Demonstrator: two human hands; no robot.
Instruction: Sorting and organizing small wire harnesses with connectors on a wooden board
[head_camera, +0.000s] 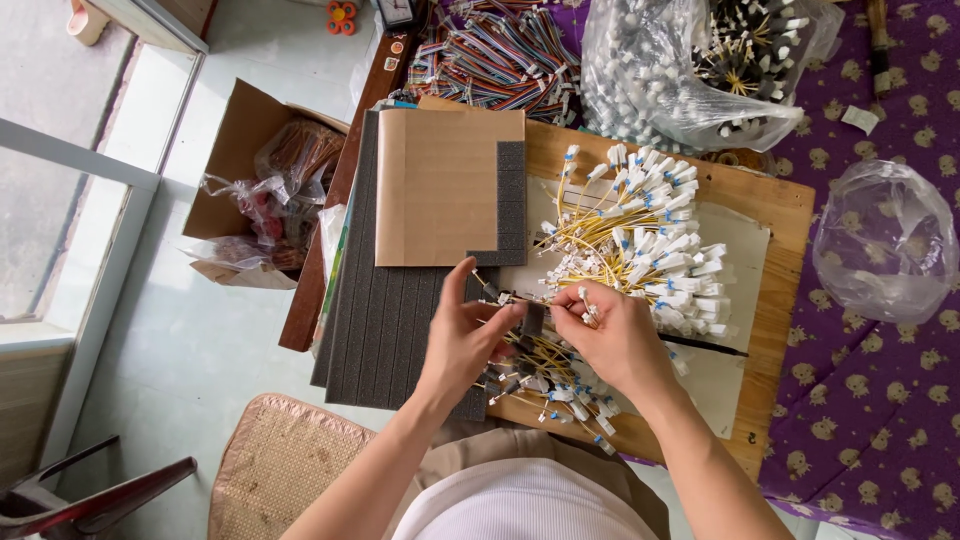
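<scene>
Purple cloth (880, 400): covers the right side of the frame, patterned with small pale figures.
Wooden board (780, 260): lies across the middle right, its far edge toward the top of the frame.
Grey foam sheet (385, 320): ridged, left of centre, its right edge under the left hand.
Brown card (445, 185): lies on the upper part of the foam sheet.
Cardboard box (235, 150): stands on the floor at upper left, with plastic bags in it.
Clear bag of white plugs (665, 75): top centre-right, bulging and full.
Empty clear bag (885, 245): right edge, on the purple cloth.
Ribbon cables (495, 55): multicoloured heap at top centre.
Pile of yellow wires (650, 230): fanned on the board, white plugs pointing outward, just above the right hand.
Left hand (465, 335): lower centre, fingers pinched closed on one end of a small wire bundle.
Right hand (610, 335): just right of the left hand, fingers curled shut around the other end.
Small wire bundle (535, 310): held between both hands at frame centre, over the foam's right edge.
Loose wires (555, 390): below the hands, lying on the board's near edge.
</scene>
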